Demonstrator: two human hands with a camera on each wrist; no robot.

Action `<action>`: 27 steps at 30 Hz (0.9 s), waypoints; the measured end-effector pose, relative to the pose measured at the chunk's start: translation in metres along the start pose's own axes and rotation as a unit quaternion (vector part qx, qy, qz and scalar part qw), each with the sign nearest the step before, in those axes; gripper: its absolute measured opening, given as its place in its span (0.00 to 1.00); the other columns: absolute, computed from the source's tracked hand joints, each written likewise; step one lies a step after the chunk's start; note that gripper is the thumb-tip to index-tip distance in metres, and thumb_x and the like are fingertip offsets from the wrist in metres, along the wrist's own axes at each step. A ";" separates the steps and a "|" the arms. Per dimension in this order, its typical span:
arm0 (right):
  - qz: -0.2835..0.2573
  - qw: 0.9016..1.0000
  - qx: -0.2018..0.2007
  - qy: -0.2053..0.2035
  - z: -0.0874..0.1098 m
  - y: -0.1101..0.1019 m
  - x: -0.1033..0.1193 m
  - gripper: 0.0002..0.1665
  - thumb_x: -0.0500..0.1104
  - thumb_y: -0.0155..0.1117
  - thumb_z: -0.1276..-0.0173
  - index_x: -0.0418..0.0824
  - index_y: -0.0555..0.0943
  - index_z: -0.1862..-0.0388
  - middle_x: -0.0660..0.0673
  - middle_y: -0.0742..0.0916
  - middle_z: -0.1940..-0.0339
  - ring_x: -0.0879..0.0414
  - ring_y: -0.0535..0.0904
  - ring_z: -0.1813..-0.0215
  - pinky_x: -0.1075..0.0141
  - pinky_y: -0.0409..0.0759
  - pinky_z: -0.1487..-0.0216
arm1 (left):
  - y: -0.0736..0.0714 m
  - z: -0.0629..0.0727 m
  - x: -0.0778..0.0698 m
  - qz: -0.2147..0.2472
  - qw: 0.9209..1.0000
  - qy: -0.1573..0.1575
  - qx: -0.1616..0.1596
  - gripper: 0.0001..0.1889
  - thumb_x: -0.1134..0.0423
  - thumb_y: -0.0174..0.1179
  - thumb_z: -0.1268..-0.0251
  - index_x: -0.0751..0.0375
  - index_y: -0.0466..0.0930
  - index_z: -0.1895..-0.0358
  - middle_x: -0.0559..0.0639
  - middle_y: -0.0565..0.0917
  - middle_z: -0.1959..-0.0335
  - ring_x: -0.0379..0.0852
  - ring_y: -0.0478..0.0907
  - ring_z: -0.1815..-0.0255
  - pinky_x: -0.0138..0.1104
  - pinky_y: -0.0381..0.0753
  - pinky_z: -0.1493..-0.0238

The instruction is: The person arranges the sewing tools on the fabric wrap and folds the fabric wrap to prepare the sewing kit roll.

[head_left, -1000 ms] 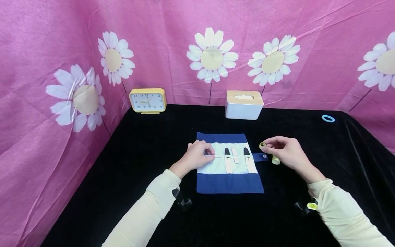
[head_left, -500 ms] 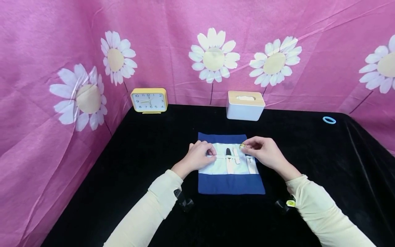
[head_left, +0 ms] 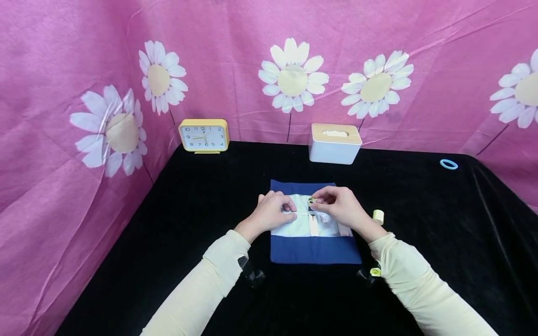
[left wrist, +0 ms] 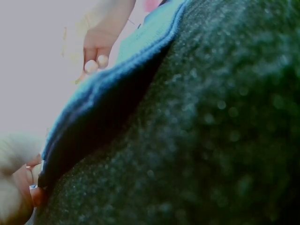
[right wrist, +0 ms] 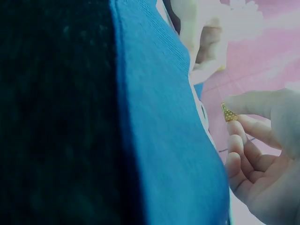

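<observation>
A blue tool roll (head_left: 315,249) with a pale lining lies unfolded on the black cloth. My left hand (head_left: 272,211) is at its left side, thumb and forefinger pinching the pale elastic strap that runs across the lining. Above the roll's middle, my right hand (head_left: 342,205) pinches a small gold, dimpled ring-like thimble (right wrist: 228,113) between thumb and forefinger. Tucked under the strap is a slim, pale-bladed tool (head_left: 313,226); the right hand partly covers it and the others beside it. In the left wrist view, the roll's edge (left wrist: 108,77) stands raised off the cloth.
A pale yellow cylinder (head_left: 378,216) stands right of the roll, near my right wrist. Farther back are a yellow clock (head_left: 204,136), a tissue box (head_left: 335,144) and a light blue ring (head_left: 449,164). Pink flowered fabric (head_left: 235,70) hangs behind the black table cloth (head_left: 201,196).
My right hand has carried the thimble left, from beside the roll to above its middle, uncovering the yellow cylinder. My left hand stays at the strap.
</observation>
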State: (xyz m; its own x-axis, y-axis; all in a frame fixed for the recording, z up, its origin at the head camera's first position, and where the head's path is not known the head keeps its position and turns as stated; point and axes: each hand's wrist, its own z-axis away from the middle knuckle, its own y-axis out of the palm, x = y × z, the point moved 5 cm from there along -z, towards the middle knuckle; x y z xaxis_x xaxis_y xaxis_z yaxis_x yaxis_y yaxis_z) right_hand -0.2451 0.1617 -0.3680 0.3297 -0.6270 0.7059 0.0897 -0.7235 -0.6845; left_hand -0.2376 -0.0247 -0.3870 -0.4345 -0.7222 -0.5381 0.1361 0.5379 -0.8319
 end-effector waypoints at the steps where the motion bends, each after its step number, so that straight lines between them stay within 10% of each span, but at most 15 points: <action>1: -0.003 1.000 0.000 -0.005 -0.001 0.002 0.001 0.11 0.38 0.75 0.39 0.35 0.88 0.59 0.45 0.88 0.71 0.58 0.78 0.69 0.72 0.76 0.66 | 0.000 0.000 0.000 0.000 1.000 -0.001 0.001 0.05 0.57 0.70 0.39 0.52 0.88 0.63 0.45 0.84 0.65 0.45 0.72 0.59 0.40 0.61 0.54; 27: -0.002 1.000 0.005 -0.011 -0.007 0.023 -0.002 0.11 0.38 0.77 0.41 0.40 0.90 0.58 0.48 0.87 0.71 0.59 0.73 0.72 0.71 0.68 0.73 | 0.000 -0.002 -0.001 -0.017 1.000 -0.002 -0.009 0.05 0.56 0.71 0.41 0.51 0.89 0.65 0.43 0.84 0.66 0.44 0.73 0.59 0.39 0.62 0.55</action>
State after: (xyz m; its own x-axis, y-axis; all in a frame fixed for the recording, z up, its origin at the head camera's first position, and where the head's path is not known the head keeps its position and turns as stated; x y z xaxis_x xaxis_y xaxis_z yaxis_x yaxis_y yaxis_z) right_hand -0.2502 0.1446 -0.3840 0.3507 -0.6168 0.7047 0.0999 -0.7236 -0.6830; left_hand -0.2386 -0.0231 -0.3863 -0.4347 -0.7421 -0.5103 0.1056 0.5207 -0.8472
